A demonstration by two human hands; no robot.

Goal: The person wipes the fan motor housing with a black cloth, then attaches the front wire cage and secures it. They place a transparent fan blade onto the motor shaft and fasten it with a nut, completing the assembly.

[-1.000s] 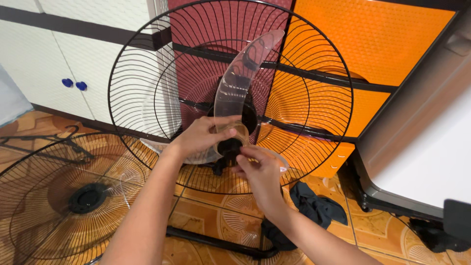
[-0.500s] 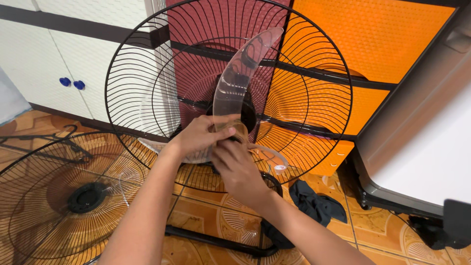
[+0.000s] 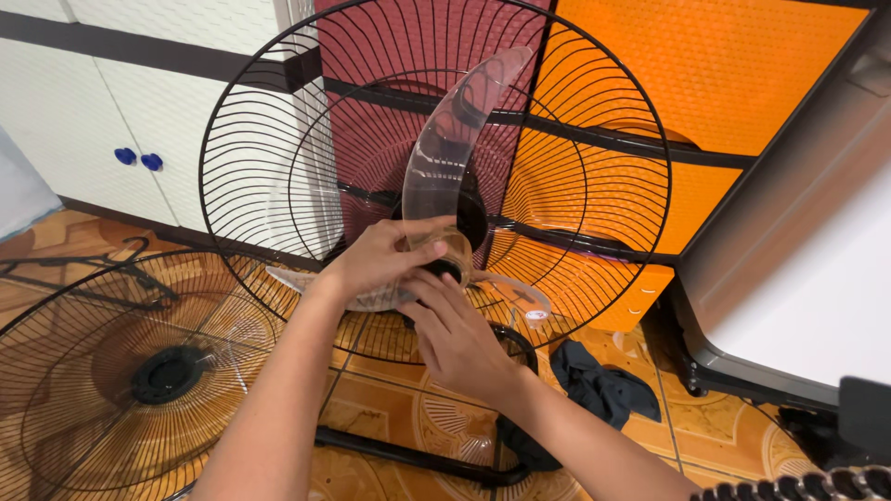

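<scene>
- a large round black wire fan guard (image 3: 278, 121) stands upright behind both hands, still on the fan; no front cover is on it.
- a second black wire guard (image 3: 102, 371) lies flat on the patterned tile floor, down and to the left of the fingers, well apart from them.
- behind the upright guard stand plastic drawer units, white, dark red and orange (image 3: 733, 74); all drawers look closed, so what is in them cannot be told.
- a clear plastic fan blade (image 3: 455, 139) sits at the middle of the upright guard; one wing rises above the fingers, another (image 3: 520, 292) reaches out to the right of them.
- the left hand (image 3: 380, 258) wraps over the blade's hub, fingers curled and pressed around it, thumb on top.
- the right hand (image 3: 455, 339) comes up from below, fingertips bunched at the small black cap (image 3: 445, 269) in the hub's centre; whether they truly pinch it cannot be told, as the fingers hide it.
- judged from this, the step in hand is turning that cap while the blade is held steady; the next move calls for a firm hold on the hub and a clean twist of the cap.
- a dark cloth (image 3: 603, 390) lies on the floor, below and right of the fingers.
</scene>
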